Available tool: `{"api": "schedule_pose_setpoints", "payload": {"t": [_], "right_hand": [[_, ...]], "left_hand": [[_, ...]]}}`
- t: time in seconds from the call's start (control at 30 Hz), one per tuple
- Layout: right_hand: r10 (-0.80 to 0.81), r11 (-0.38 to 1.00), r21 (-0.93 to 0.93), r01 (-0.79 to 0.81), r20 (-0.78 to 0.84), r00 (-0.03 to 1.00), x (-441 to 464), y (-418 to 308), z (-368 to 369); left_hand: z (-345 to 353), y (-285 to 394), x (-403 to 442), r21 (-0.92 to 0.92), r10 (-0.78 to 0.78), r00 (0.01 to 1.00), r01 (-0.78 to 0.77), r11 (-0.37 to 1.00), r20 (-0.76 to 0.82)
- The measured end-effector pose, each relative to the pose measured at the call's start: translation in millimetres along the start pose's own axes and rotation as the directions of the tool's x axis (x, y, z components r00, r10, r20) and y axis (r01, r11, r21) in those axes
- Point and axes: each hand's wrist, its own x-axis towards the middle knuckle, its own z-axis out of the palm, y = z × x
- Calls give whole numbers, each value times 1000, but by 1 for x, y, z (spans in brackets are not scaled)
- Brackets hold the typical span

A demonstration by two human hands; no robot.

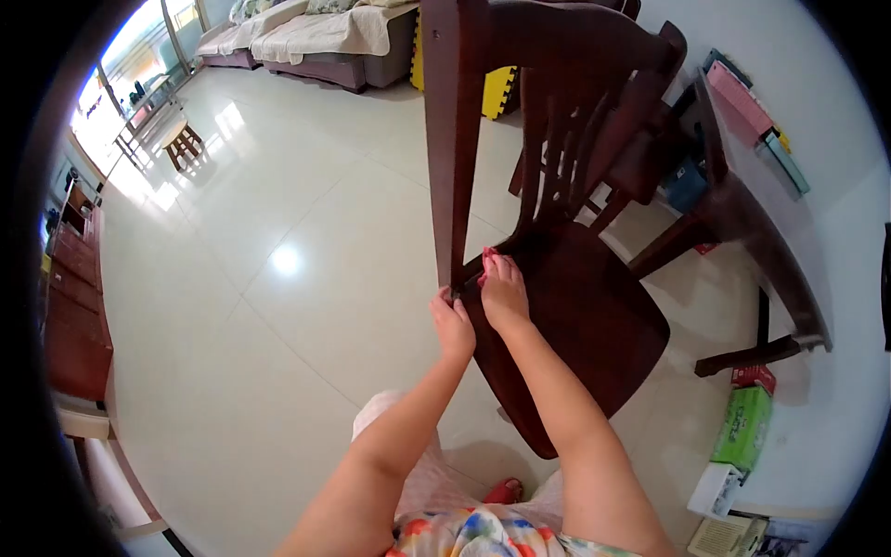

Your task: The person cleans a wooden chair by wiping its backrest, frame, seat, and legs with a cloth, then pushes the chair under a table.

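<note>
A dark wooden chair (580, 316) stands in front of me, with its slatted back and thick side post rising towards the top of the view. My left hand (452, 327) is closed around the chair frame, where the post meets the seat's left edge. Just right of it, my right hand (504, 295) presses a small red cloth (488, 252) onto the rear left corner of the seat. Most of the cloth is hidden under the fingers.
A dark wooden table (756, 232) stands against the right wall, with another chair beneath it. A green box (742, 427) lies on the floor at the right. Farther off are a covered sofa (325, 42) and a small wooden stool (183, 144). Brown cabinets (76, 306) line the left.
</note>
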Motion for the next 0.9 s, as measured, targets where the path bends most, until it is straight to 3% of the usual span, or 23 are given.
{"api": "schedule_pose_setpoints", "payload": {"t": [0.03, 0.13, 0.37, 0.47, 0.5, 0.6, 0.63, 0.73, 0.9], "right_hand": [[5, 997, -81, -11, -63, 998, -9, 8, 1], [86, 993, -73, -92, -73, 994, -19, 39, -25], [64, 990, -107, -87, -201, 977, 15, 109, -22], [-129, 987, -138, 86, -344, 930, 44, 132, 0], [-138, 988, -112, 107, -319, 938, 55, 141, 9], [52, 998, 28, -52, -14, 999, 83, 156, 1], [3, 1000, -23, -8, -229, 973, 83, 158, 0], [148, 920, -320, -227, -252, 956, 93, 151, -15], [389, 898, -189, -397, -79, 918, 82, 131, -37]], "left_hand": [[2, 1, 0, 25, 20, 999, -19, 999, -28], [19, -11, 15, -3, -19, 994, 18, 1000, -106], [9, 7, 4, 32, -46, 998, 48, 998, -37], [7, 8, 1, 56, -38, 999, 40, 998, -34], [5, 10, 0, 69, -42, 999, 44, 997, -33], [5, 4, 1, 95, -23, 999, 25, 995, -29], [5, 4, 2, 86, -24, 999, 27, 996, -26], [4, 7, 2, 80, -2, 999, 4, 997, -34], [1, 14, 3, 106, -19, 999, 21, 994, -27]]}}
